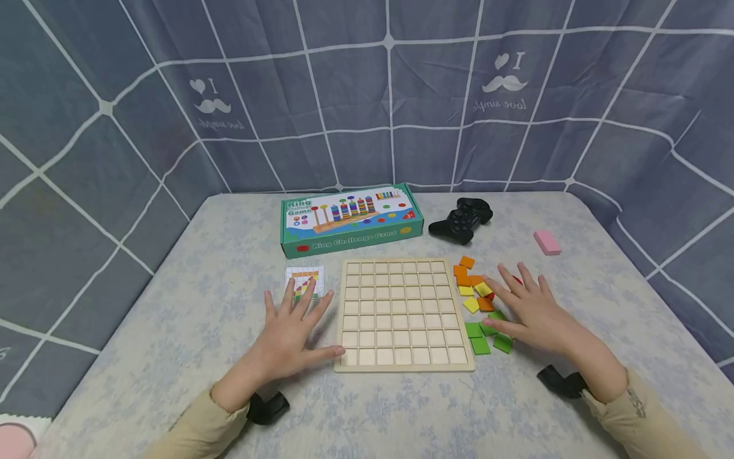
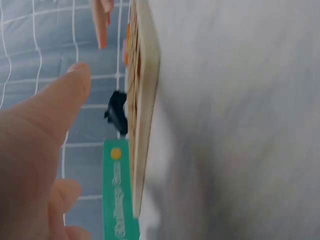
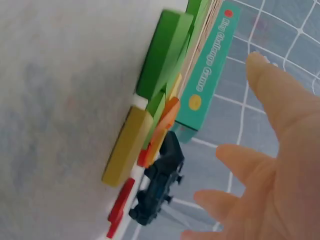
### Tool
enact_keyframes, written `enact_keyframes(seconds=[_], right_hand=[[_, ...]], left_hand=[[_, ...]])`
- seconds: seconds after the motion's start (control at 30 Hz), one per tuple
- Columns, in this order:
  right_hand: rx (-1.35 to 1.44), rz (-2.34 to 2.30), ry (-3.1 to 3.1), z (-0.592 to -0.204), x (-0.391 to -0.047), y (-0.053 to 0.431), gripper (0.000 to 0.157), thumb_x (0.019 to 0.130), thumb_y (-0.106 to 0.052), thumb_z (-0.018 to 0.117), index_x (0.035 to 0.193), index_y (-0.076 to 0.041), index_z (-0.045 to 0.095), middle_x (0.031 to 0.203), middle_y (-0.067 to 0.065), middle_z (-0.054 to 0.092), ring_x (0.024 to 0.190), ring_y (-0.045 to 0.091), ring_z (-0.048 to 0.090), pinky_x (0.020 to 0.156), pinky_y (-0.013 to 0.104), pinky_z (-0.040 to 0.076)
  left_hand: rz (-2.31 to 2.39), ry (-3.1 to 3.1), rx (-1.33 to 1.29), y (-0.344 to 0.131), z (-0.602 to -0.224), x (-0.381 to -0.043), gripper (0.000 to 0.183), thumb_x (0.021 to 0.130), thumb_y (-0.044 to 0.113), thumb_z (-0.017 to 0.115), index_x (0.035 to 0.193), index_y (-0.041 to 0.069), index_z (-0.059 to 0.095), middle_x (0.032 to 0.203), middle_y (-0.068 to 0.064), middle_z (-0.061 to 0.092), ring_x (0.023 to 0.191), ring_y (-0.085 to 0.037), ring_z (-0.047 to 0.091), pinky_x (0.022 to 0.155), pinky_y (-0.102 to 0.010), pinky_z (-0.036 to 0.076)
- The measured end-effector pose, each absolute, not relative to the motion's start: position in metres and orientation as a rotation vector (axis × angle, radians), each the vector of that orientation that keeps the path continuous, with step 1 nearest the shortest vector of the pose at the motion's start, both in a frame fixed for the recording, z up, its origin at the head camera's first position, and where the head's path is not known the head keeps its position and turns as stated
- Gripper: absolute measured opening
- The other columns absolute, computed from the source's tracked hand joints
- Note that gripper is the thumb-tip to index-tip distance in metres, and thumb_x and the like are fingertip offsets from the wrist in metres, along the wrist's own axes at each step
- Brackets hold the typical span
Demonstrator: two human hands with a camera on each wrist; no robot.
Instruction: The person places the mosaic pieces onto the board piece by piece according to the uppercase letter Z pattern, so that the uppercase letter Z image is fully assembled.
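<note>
Tiles [image 1: 485, 305]: loose, just right of the board [image 1: 404, 368] | My left hand [image 1: 289, 341] and right hand [image 1: 536, 319]: fingers spread, gripping nothing | Step: I judge setup, no tile placed | Next: likely calls for a right-hand pinch on one tile, following the card [image 1: 301, 273]

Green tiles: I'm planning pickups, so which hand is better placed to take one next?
Likely the right hand: it's beside the green tiles; the left hand is across the board.
</note>
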State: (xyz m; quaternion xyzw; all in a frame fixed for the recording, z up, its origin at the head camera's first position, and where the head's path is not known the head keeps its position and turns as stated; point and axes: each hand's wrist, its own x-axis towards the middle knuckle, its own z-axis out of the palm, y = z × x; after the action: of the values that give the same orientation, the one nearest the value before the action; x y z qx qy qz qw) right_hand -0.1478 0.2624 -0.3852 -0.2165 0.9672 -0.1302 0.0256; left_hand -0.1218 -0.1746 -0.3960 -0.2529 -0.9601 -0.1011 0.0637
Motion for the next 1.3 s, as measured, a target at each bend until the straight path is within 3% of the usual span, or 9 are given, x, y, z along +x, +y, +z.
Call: enact_keyframes(seconds=[0.23, 0.3, 0.47, 0.67, 0.93, 1.17, 1.3], right_hand=[[-0.707, -0.606, 2.814, -0.383, -0.163, 0.256, 0.08, 0.088, -0.057, 0.054, 0.15, -0.014, 0.028, 0.152, 0.023, 0.017, 0.138, 0.045, 0.012, 0.103, 0.066, 0.018], [-0.701, -0.666, 2.78, -0.379, -0.17, 0.253, 0.079, 0.087, -0.055, 0.057, 0.147, -0.009, 0.032, 0.146, 0.025, 0.031, 0.13, 0.043, 0.032, 0.099, 0.061, 0.03], [-0.666, -0.711, 2.771, -0.367, -0.192, 0.242, 0.071, 0.089, -0.047, 0.059, 0.138, 0.001, 0.044, 0.128, 0.024, 0.052, 0.109, 0.039, 0.054, 0.087, 0.052, 0.045], [-0.525, -0.799, 2.729, -0.361, -0.218, 0.228, 0.055, 0.088, -0.038, 0.064, 0.13, -0.003, 0.055, 0.123, 0.021, 0.057, 0.111, 0.038, 0.053, 0.087, 0.05, 0.047], [-0.44, -0.893, 2.729, -0.379, -0.231, 0.232, 0.039, 0.086, -0.031, 0.069, 0.115, -0.005, 0.066, 0.116, 0.016, 0.062, 0.108, 0.036, 0.055, 0.087, 0.047, 0.046], [-0.393, -0.974, 2.702, -0.392, -0.239, 0.241, 0.037, 0.082, -0.029, 0.073, 0.11, -0.005, 0.066, 0.11, 0.015, 0.062, 0.099, 0.03, 0.056, 0.085, 0.044, 0.046], [-0.35, -1.04, 2.663, -0.398, -0.241, 0.245, 0.038, 0.08, -0.029, 0.075, 0.107, -0.004, 0.066, 0.098, 0.01, 0.062, 0.087, 0.025, 0.054, 0.075, 0.036, 0.045]], left_hand=[[-0.608, -2.919, -0.957, -0.164, -0.405, -0.117, 0.088, 0.083, 0.063, 0.055, 0.15, 0.014, 0.026, 0.154, -0.017, 0.015, 0.14, -0.044, 0.002, 0.107, -0.064, 0.007], [-0.722, -2.942, -1.0, -0.162, -0.407, -0.115, 0.086, 0.085, 0.062, 0.055, 0.15, 0.013, 0.026, 0.155, -0.015, 0.014, 0.141, -0.039, 0.001, 0.108, -0.061, 0.013], [-0.927, -2.982, -1.077, -0.159, -0.413, -0.114, 0.085, 0.086, 0.059, 0.056, 0.15, 0.013, 0.024, 0.156, -0.011, 0.011, 0.143, -0.029, -0.001, 0.11, -0.054, 0.017], [-0.949, -2.937, -1.106, -0.158, -0.42, -0.115, 0.091, 0.081, 0.057, 0.064, 0.148, 0.008, 0.028, 0.155, -0.011, 0.014, 0.143, -0.026, 0.005, 0.113, -0.046, 0.013], [-1.023, -2.903, -1.054, -0.154, -0.421, -0.117, 0.09, 0.077, 0.055, 0.07, 0.144, 0.005, 0.037, 0.153, -0.01, 0.024, 0.142, -0.029, 0.01, 0.111, -0.051, 0.019], [-1.036, -2.89, -0.997, -0.152, -0.422, -0.116, 0.09, 0.074, 0.054, 0.073, 0.141, 0.003, 0.042, 0.15, -0.009, 0.029, 0.142, -0.028, 0.014, 0.107, -0.053, 0.027], [-1.044, -2.899, -0.961, -0.151, -0.423, -0.114, 0.09, 0.073, 0.054, 0.074, 0.14, 0.003, 0.043, 0.15, -0.008, 0.03, 0.142, -0.027, 0.015, 0.106, -0.053, 0.028]])
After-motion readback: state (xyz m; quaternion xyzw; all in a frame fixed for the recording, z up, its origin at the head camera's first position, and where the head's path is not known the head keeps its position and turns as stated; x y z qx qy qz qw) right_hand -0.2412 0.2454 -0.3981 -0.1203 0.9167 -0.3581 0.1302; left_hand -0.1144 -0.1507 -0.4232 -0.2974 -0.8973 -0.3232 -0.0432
